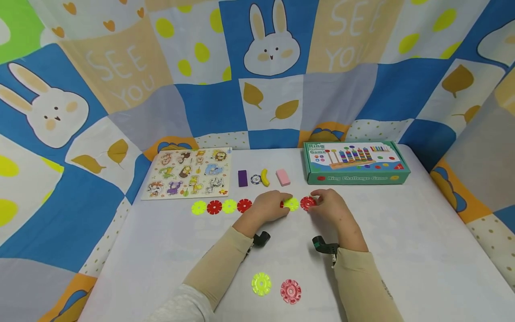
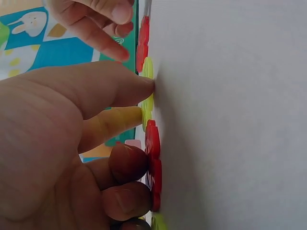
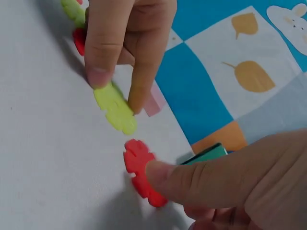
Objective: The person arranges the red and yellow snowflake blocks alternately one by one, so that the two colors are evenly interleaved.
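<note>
A row of flower-shaped notched plastic discs, yellow-green and red by turns, runs across the white table. My left hand pinches a yellow-green disc between thumb and a finger, its other fingers curled by the red disc beside it. My right hand has thumb and finger on a red disc at the row's right end, a small gap from the yellow-green one. Leftward in the row are another red disc and a yellow-green disc; the left hand hides part of the row.
Nearer me lie a loose yellow-green disc and a red disc. Behind the row are an animal puzzle board, purple block, round chip, toy banana, pink block and green game box.
</note>
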A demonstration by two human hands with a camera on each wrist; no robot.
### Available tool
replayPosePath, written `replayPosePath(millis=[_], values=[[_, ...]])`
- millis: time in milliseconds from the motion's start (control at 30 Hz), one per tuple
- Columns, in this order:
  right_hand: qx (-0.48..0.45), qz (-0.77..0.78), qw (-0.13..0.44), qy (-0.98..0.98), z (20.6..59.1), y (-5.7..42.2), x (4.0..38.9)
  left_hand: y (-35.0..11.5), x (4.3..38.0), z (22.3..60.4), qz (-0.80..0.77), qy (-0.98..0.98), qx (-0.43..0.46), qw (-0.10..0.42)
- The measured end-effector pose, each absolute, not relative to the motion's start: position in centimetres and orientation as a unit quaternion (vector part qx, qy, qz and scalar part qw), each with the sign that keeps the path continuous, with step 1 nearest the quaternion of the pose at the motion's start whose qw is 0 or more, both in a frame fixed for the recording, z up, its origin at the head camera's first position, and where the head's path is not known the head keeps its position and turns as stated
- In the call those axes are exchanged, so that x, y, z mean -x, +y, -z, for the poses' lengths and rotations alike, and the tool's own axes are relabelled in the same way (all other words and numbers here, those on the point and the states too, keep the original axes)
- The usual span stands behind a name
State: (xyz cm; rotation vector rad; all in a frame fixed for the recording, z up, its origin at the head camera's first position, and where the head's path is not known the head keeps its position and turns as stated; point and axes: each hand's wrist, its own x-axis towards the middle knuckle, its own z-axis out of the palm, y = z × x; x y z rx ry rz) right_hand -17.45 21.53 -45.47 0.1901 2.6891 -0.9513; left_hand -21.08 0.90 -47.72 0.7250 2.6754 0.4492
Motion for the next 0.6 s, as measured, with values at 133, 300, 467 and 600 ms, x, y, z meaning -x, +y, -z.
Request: replayPosePath(millis=[133, 300, 467, 600], values=[[-0.076, 0.335, 0.141, 0.928, 45.7, 21.9, 17.4, 1.0, 21.0, 47.4, -0.155, 0.939, -0.257, 0.168], [-0.079, 0.341, 0.147, 0.925, 46.1, 22.1, 17.6, 1.2, 21.2, 46.8, -0.155, 0.936, -0.269, 0.165], [-0.072, 0.333, 0.143, 0.929, 46.2, 21.9, 17.7, 2.1, 21.3, 45.9, -0.177, 0.931, -0.274, 0.164], [-0.056, 0.335, 0.146, 0.929, 46.2, 21.6, 17.7, 3.3, 21.3, 45.6, -0.186, 0.926, -0.283, 0.168]])
